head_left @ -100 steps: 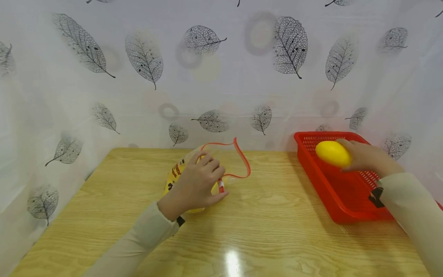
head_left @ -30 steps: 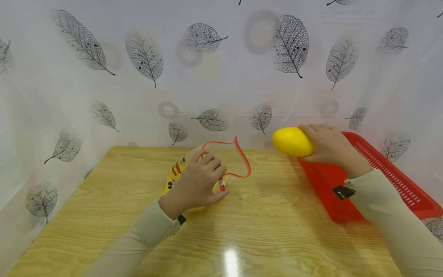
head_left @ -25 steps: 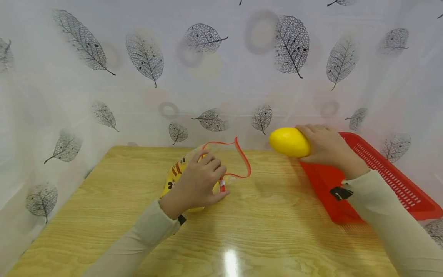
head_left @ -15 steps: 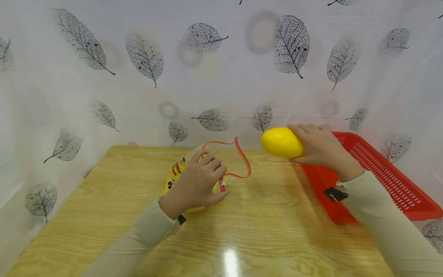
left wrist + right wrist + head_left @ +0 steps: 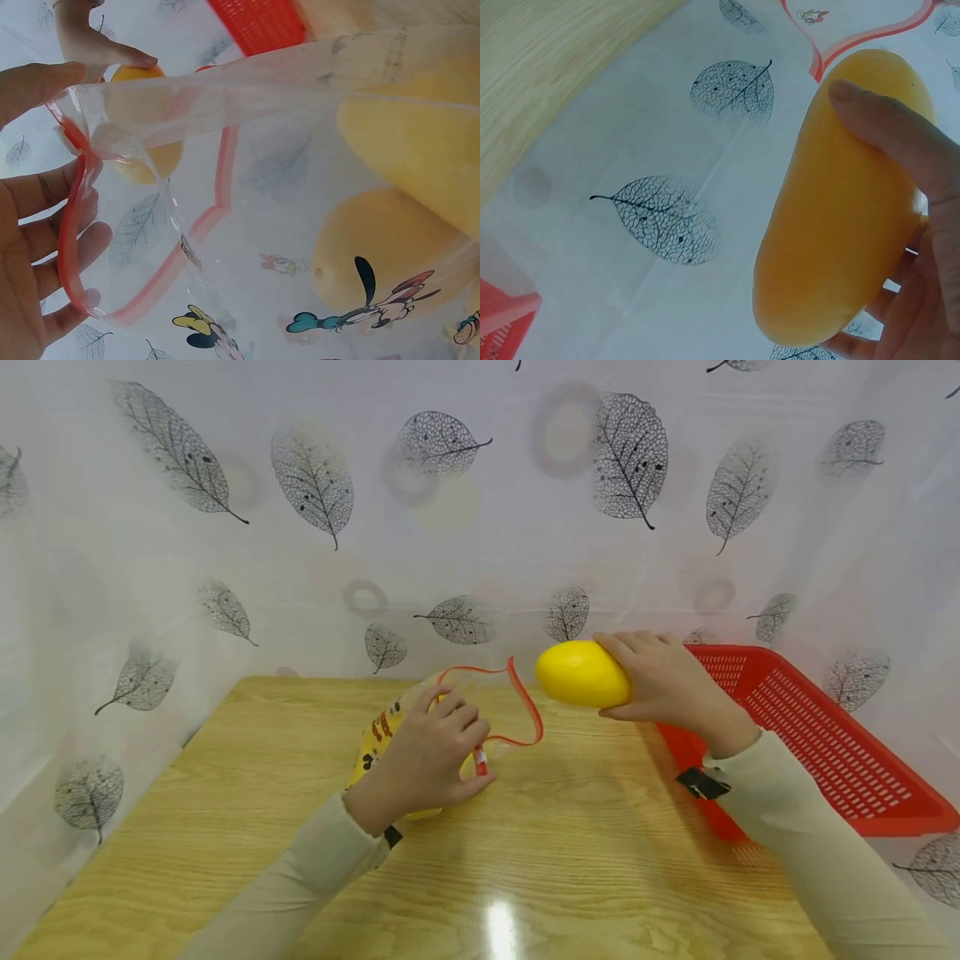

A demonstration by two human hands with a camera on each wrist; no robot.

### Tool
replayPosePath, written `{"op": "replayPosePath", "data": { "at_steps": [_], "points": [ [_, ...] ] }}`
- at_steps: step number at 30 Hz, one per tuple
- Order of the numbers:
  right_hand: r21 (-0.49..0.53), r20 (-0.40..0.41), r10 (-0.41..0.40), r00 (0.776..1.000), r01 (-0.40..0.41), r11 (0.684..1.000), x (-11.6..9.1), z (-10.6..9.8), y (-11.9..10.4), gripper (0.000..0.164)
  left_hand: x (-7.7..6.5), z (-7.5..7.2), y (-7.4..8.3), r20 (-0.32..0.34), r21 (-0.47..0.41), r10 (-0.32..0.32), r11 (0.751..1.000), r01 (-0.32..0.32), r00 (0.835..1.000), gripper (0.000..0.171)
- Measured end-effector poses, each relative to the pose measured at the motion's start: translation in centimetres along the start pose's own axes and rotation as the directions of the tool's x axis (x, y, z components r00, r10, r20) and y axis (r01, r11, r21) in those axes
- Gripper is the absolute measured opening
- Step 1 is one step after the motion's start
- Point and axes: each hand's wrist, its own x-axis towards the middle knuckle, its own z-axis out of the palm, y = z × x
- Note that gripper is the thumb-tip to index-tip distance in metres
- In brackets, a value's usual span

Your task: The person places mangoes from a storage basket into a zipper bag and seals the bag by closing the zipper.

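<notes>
My left hand (image 5: pixel 423 760) holds the rim of a clear plastic zip bag (image 5: pixel 378 731) with a red edge and cartoon prints. The bag lies on the table, its mouth gaping to the right. Through its wall in the left wrist view show a smooth yellow mango (image 5: pixel 420 157) and a rounder yellow fruit (image 5: pixel 367 247), partly hidden. My right hand (image 5: pixel 667 685) grips another yellow mango (image 5: pixel 581 674) in the air, just right of the bag's mouth. Its thumb (image 5: pixel 892 127) lies along the fruit in the right wrist view, the fingers curled behind.
A red plastic basket (image 5: pixel 840 735) with slotted sides stands at the right of the wooden table (image 5: pixel 570 860), partly behind my right forearm. A pale curtain (image 5: pixel 480 543) printed with leaves hangs along the back and sides.
My right hand has carried the mango out from above the red basket, leftward to near the bag's mouth. The left hand and bag have stayed put.
</notes>
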Motion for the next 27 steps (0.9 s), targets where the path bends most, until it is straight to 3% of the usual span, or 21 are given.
{"op": "replayPosePath", "data": {
  "at_steps": [10,27],
  "points": [
    [0.046,0.003,-0.06,0.998,0.06,0.997,1.0,0.5,-2.2,0.088,0.0,0.0,0.0,0.012,-0.003,-0.005,1.0,0.005,1.0,0.042],
    [0.022,0.011,-0.152,0.988,0.152,0.988,2.5,1.6,-4.2,0.083,0.0,-0.2,0.0,0.022,-0.016,-0.014,1.0,0.014,1.0,0.04]
  ]
}}
